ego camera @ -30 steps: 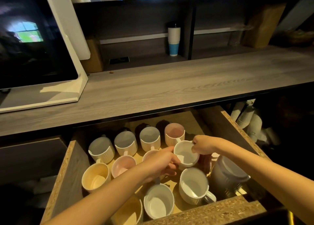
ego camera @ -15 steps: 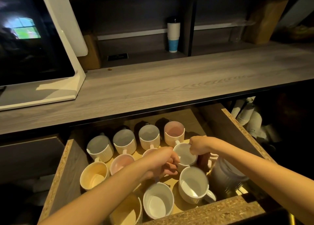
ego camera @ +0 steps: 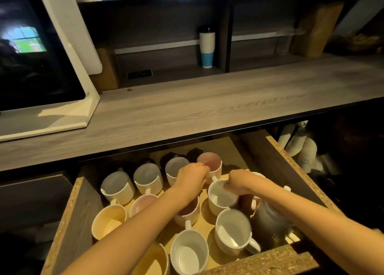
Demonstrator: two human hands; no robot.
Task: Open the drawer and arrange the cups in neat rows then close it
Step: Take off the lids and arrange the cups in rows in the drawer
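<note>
The drawer (ego camera: 291, 154) stands open below the counter and holds several mugs. My right hand (ego camera: 241, 182) pinches the far rim of a white mug (ego camera: 221, 200) in the middle right. My left hand (ego camera: 192, 179) is closed at the handle of the pink mug (ego camera: 211, 162) in the back row. That back row also has grey ribbed mugs (ego camera: 147, 177). A second row holds a yellow mug (ego camera: 109, 220) and a pink mug (ego camera: 143, 202). Two white mugs (ego camera: 232, 231) (ego camera: 189, 254) sit at the front. My left forearm hides part of another mug.
A dark lidded jug (ego camera: 270, 220) stands in the drawer's right front corner. Stacked paper cups (ego camera: 299, 146) lie right of the drawer. On the wooden counter (ego camera: 207, 106) sits a white-framed screen (ego camera: 41, 62). A tumbler (ego camera: 206, 46) stands on the shelf behind.
My left hand has moved from the middle of the drawer back to the pink mug in the back row. The white mug in my right hand has come down onto the drawer floor.
</note>
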